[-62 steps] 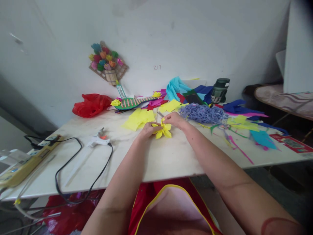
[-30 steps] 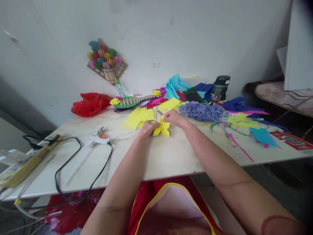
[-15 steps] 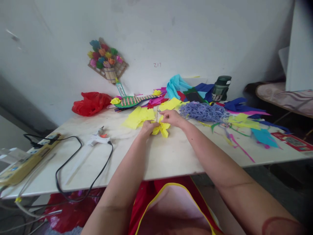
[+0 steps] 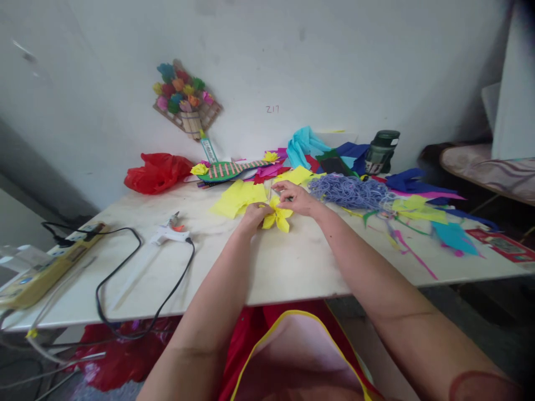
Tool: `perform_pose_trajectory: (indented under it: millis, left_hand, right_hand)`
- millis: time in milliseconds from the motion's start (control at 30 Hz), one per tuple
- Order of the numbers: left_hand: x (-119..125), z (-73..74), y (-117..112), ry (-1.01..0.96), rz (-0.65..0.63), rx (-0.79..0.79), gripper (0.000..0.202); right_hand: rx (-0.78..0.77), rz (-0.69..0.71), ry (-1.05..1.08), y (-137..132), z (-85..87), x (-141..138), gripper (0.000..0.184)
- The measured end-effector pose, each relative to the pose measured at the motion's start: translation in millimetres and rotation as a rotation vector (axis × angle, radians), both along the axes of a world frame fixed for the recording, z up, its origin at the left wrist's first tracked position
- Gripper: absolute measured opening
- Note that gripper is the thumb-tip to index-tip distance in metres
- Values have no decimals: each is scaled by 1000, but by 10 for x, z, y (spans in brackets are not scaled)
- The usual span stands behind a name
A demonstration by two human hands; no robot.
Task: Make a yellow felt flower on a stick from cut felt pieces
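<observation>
A yellow paper flower [image 4: 277, 219] with folded petals lies on the white table [image 4: 284, 267] between my two hands. My left hand [image 4: 252, 214] is closed, pinching the flower's left side. My right hand [image 4: 296, 198] is closed on the flower's top, its fingers pinched together just above the petals. A thin stick or tool shows by the right fingers; I cannot make out what it is. Loose yellow paper sheets [image 4: 238, 199] lie just behind the left hand.
A white glue gun [image 4: 167, 237] with a black cord [image 4: 125, 278] and a yellow power strip [image 4: 45, 267] lie at left. A red plastic bag [image 4: 156, 171], a purple string pile [image 4: 349, 192], coloured paper scraps [image 4: 422, 211], a dark bottle [image 4: 382, 151] and a paper flower decoration [image 4: 186, 106] line the wall.
The flower's petals have been gathered tighter and both hands have shifted slightly away from me. The view has drifted a little; nothing else on the table moved.
</observation>
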State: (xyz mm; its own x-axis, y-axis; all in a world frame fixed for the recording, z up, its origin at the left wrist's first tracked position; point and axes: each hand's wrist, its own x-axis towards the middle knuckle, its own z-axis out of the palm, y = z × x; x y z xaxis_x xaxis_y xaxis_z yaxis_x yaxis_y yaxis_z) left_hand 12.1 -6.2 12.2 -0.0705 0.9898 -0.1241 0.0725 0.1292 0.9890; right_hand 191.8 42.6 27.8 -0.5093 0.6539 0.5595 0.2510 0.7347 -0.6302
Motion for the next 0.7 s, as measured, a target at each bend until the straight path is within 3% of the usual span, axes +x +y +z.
perform_pose_trajectory:
  millis: [233,433,700]
  left_hand:
    - [-5,53,-13,-130,9,81,26]
    - [4,78,-86,-67,-29,15,64]
    - [-28,-3,-16,-139,-68,86,38]
  right_hand:
    - [-65,-168,97,41,-61,-54,22]
    - [-210,-389,137,-33,-49,-157,22]
    - [-350,-467,264,-116,9,-201,25]
